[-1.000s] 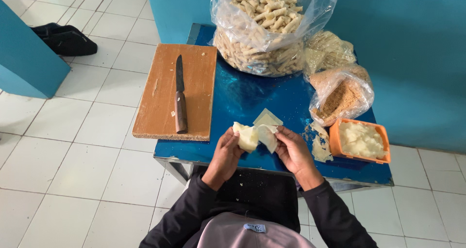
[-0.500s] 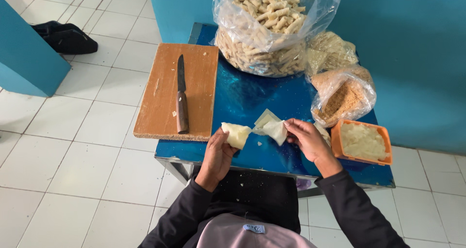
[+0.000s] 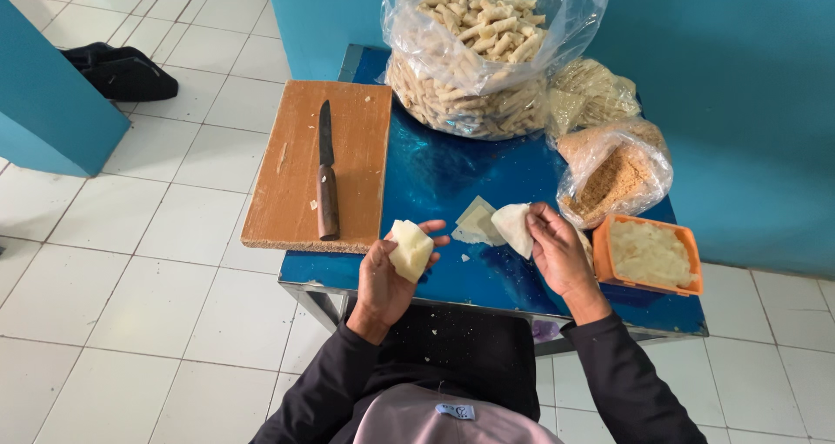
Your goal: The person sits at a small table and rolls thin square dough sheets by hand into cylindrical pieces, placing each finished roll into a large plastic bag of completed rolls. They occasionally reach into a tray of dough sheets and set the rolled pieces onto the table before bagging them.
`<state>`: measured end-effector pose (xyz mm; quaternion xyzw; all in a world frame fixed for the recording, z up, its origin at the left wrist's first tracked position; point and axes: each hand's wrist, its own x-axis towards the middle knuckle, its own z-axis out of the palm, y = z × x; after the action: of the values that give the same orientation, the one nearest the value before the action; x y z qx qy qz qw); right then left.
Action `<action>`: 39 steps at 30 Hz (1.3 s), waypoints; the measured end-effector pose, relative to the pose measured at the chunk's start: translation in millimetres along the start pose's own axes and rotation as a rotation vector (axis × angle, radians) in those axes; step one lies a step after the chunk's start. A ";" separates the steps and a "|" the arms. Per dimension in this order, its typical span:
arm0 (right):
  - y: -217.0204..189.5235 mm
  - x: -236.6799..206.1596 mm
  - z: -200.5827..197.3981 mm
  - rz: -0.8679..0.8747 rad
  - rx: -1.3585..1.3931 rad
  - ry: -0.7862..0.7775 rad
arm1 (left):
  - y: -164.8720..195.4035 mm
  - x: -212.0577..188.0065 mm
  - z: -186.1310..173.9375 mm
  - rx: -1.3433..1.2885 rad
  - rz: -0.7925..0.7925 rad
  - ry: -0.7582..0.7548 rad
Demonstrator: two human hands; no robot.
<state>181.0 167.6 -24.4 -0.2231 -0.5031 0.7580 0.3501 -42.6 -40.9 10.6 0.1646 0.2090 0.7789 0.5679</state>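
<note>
The left hand [image 3: 383,279] is curled around a pale folded wrap [image 3: 410,249], thumb on one side and fingers on the other, holding it just above the near edge of the blue table [image 3: 435,170]. The right hand [image 3: 557,248] pinches a thin white sheet [image 3: 513,227] between thumb and fingertips, the other fingers loosely bent.

Half a second ago the two hands were closer, with wrap and sheet nearly side by side; a second ago they met over one piece. Now they are well apart, the left drawn toward 8 o'clock of the table's middle, the right toward 4 o'clock. Between them a stack of square sheets [image 3: 477,220] lies flat on the table, more exposed than before.

The board [image 3: 313,161] at 9 o'clock, with the knife [image 3: 326,183] lying along it, has not moved. The big bag of rolls [image 3: 474,53] sits unchanged at 12 o'clock, a bag of crumbs [image 3: 613,170] at 2 o'clock, and the orange tub [image 3: 651,254] of pale filling at 3 o'clock, just beside the right hand.
</note>
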 end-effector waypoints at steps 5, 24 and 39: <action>-15.3 6.5 -22.6 0.003 -0.021 0.046 | -4.8 2.6 -8.7 0.061 -0.014 0.071; 7.1 -8.7 57.2 -0.767 -1.470 -0.077 | -15.2 5.5 -22.5 0.308 0.154 0.071; -15.7 -2.7 58.3 -0.544 -1.363 -0.016 | -19.4 9.1 -4.5 0.794 0.126 -0.243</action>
<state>147.3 134.2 12.9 -0.2530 -0.9030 0.1645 0.3056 -31.7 -27.7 -3.1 0.4739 0.4142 0.6458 0.4322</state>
